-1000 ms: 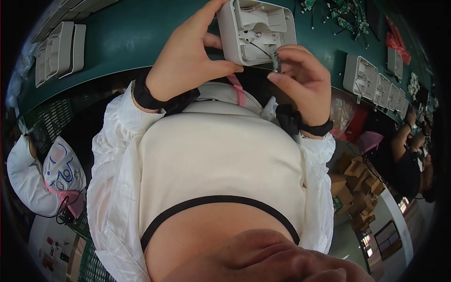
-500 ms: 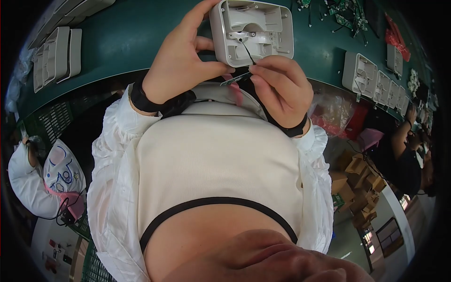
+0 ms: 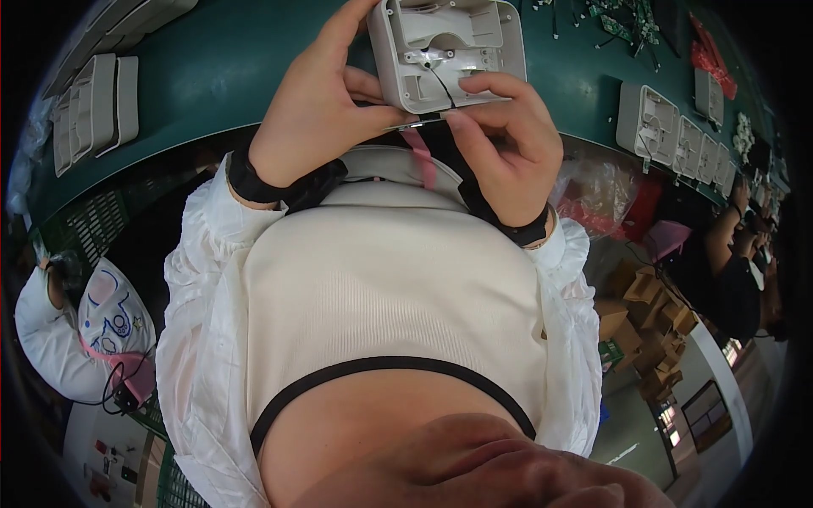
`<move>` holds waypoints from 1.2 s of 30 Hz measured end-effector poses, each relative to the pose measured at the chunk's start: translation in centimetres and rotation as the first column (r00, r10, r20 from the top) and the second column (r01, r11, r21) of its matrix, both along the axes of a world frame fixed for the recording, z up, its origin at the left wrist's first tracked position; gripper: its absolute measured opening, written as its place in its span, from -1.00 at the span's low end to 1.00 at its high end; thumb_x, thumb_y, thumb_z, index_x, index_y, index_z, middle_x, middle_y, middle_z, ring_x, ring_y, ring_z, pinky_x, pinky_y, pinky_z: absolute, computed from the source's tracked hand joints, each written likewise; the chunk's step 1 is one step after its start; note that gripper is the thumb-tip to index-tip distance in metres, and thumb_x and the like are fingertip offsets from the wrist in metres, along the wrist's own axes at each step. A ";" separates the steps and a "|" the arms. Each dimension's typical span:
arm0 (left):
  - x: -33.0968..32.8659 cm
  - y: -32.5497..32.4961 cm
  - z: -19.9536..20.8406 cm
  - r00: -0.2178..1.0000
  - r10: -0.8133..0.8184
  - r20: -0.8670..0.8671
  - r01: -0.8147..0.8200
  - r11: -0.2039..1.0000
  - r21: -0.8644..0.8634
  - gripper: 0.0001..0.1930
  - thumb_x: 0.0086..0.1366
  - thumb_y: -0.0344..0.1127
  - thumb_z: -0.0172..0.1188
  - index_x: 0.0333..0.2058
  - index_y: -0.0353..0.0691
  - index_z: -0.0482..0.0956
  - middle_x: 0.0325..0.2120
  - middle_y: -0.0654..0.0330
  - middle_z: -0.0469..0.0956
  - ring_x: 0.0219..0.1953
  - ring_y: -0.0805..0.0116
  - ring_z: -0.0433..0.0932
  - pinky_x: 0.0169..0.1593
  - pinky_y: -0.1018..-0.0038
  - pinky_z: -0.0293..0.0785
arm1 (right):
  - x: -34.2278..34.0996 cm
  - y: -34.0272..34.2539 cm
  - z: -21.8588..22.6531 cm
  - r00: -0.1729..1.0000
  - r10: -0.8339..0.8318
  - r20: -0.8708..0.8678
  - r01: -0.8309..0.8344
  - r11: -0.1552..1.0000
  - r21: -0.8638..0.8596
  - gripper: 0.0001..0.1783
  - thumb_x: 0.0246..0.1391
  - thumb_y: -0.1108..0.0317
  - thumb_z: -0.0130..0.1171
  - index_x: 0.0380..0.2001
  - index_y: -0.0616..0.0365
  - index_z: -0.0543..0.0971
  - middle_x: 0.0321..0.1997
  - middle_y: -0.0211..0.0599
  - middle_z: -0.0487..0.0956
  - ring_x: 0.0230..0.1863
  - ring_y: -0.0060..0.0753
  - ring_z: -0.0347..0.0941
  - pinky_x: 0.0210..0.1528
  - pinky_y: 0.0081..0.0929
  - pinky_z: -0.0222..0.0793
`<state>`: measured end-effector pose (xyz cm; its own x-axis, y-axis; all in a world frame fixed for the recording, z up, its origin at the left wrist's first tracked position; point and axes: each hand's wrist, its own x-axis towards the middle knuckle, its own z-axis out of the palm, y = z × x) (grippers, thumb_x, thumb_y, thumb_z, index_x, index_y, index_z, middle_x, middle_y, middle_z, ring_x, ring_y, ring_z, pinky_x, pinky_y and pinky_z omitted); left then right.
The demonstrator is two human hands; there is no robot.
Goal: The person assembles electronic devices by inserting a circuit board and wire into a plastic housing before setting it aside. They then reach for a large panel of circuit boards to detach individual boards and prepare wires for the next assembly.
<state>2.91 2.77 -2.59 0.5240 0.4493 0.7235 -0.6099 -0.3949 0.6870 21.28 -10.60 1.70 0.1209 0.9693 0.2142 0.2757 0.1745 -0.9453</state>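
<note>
Left hand [image 3: 315, 106] clasps a white box [image 3: 387, 72]; at its near edge, right hand [image 3: 512, 144] pinches a circuit board [image 3: 415, 126], wire [image 3: 441, 84] already inside, board outside.

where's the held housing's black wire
At the head view's top, just right of centre, the black wire runs from inside the white housing toward the right hand.

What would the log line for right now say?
left hand: gripping white housing | right hand: pinching small circuit board at housing's near edge | black wire: from inside housing toward right hand | below: green table
</note>
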 end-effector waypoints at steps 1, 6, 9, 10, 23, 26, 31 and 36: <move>0.1 0.1 -0.2 1.000 -0.015 0.022 0.015 1.000 -0.004 0.11 0.02 -0.68 0.47 0.47 -0.25 -0.04 0.34 -0.04 0.24 0.06 0.26 0.62 -0.04 0.45 0.70 | -0.1 0.0 -0.3 0.998 -0.008 -0.067 0.006 0.999 -0.035 -0.84 0.05 0.71 0.34 -0.27 0.37 0.64 -0.04 -0.18 0.60 -0.27 -0.56 0.59 -0.22 -0.67 0.50; 0.5 0.5 -1.1 0.984 -0.091 0.152 0.096 0.995 -0.021 0.13 -0.02 -0.67 0.48 0.46 -0.25 -0.06 0.31 -0.02 0.26 0.10 0.26 0.59 0.00 0.43 0.66 | -0.2 0.1 -0.5 0.978 0.026 -0.207 -0.058 0.987 -0.149 -0.80 0.10 0.70 0.34 -0.19 0.38 0.63 0.01 -0.17 0.59 -0.23 -0.52 0.61 -0.17 -0.67 0.54; -1.7 -1.7 3.3 0.922 -0.113 -0.370 -0.092 0.864 -0.494 0.10 0.07 -0.66 0.39 0.50 -0.15 -0.09 0.37 -0.02 0.20 0.24 0.11 0.49 0.18 0.29 0.55 | -0.6 0.4 0.0 0.972 -0.039 -0.231 0.001 0.986 -0.164 -0.78 0.11 0.68 0.34 -0.15 0.37 0.63 0.02 -0.17 0.59 -0.21 -0.49 0.62 -0.16 -0.64 0.56; -2.6 -2.3 4.4 0.776 -0.193 -0.601 -0.295 0.730 -0.616 0.09 0.11 -0.66 0.34 0.52 -0.09 -0.10 0.41 -0.03 0.16 0.31 0.03 0.44 0.26 0.23 0.50 | -0.6 0.4 0.2 0.968 -0.054 -0.246 0.012 0.985 -0.171 -0.77 0.11 0.68 0.34 -0.14 0.36 0.64 0.02 -0.16 0.59 -0.20 -0.48 0.63 -0.15 -0.63 0.57; -3.1 -0.8 4.7 0.781 -0.277 -0.559 -0.222 0.714 -0.664 -0.16 0.40 -0.56 0.13 0.53 -0.07 -0.09 0.37 -0.06 0.24 0.23 0.16 0.49 0.18 0.30 0.56 | -0.1 0.8 0.5 0.958 0.076 0.277 -0.071 0.997 -0.029 -0.78 0.16 0.45 0.32 -0.11 0.20 0.68 -0.13 -0.26 0.64 -0.32 -0.22 0.64 -0.26 -0.43 0.56; -3.0 -0.8 4.5 0.772 -0.243 -0.587 -0.265 0.717 -0.645 -0.22 0.45 -0.49 0.11 0.52 -0.08 -0.07 0.34 -0.05 0.30 0.27 0.18 0.45 0.17 0.29 0.56 | -0.1 1.1 0.5 0.933 0.066 0.353 -0.074 0.997 0.009 -0.81 0.15 0.41 0.32 -0.16 0.17 0.69 -0.13 -0.31 0.65 -0.36 -0.16 0.62 -0.30 -0.39 0.56; -2.6 -0.9 4.5 0.766 -0.232 -0.600 -0.249 0.753 -0.609 -0.24 0.46 -0.49 0.08 0.52 -0.08 -0.07 0.34 -0.05 0.29 0.25 0.18 0.46 0.17 0.27 0.56 | 0.6 1.2 0.7 0.907 0.099 0.410 -0.105 0.994 -0.007 -0.86 0.15 0.40 0.32 -0.23 0.17 0.69 -0.18 -0.31 0.67 -0.38 -0.16 0.62 -0.31 -0.34 0.55; 0.0 -1.0 4.5 0.797 -0.310 -0.519 -0.158 0.722 -0.673 -0.21 0.44 -0.49 0.14 0.51 -0.12 -0.09 0.31 -0.05 0.33 0.17 0.24 0.52 0.16 0.32 0.54 | 2.9 -0.1 2.6 0.921 0.044 0.386 -0.053 0.998 0.015 -0.89 0.12 0.45 0.34 -0.27 0.23 0.69 -0.25 -0.23 0.68 -0.34 -0.13 0.64 -0.28 -0.39 0.55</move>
<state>2.93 1.78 1.89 0.7688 0.6096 -0.1933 -0.0231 0.3286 0.9442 24.15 -10.71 4.25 -0.0229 0.9657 0.2585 0.6086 0.2186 -0.7628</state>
